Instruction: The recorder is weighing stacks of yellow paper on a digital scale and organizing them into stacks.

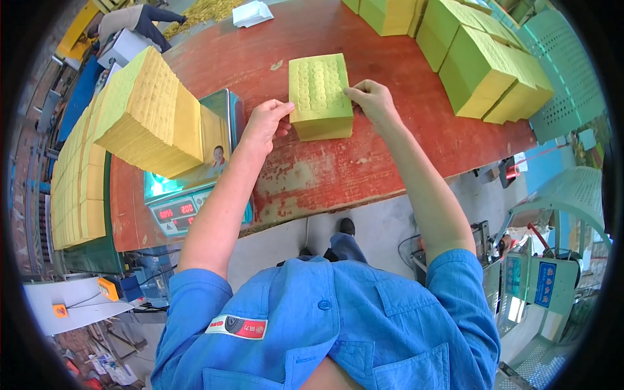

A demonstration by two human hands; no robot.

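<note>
In front of me on the red table [312,166] stands a block-shaped stack of yellow paper [320,97], its top sheet embossed with rows of round marks. At its left edge my left hand [265,123] pinches with thumb and fingers. My right hand [375,102] grips the opposite edge the same way, thumb and forefinger near the top. Left of my left forearm is a digital scale [180,207] with a lit red display. A tall stack of yellow paper [151,114] rests on its pan.
More yellow paper stacks [487,71] line the table's far right, beside a green perforated metal panel [565,68]. Others [78,179] are piled at the left edge. A white packet [252,13] lies at the back. Beyond, a person [138,23] bends over. Green machinery [546,279] stands at right.
</note>
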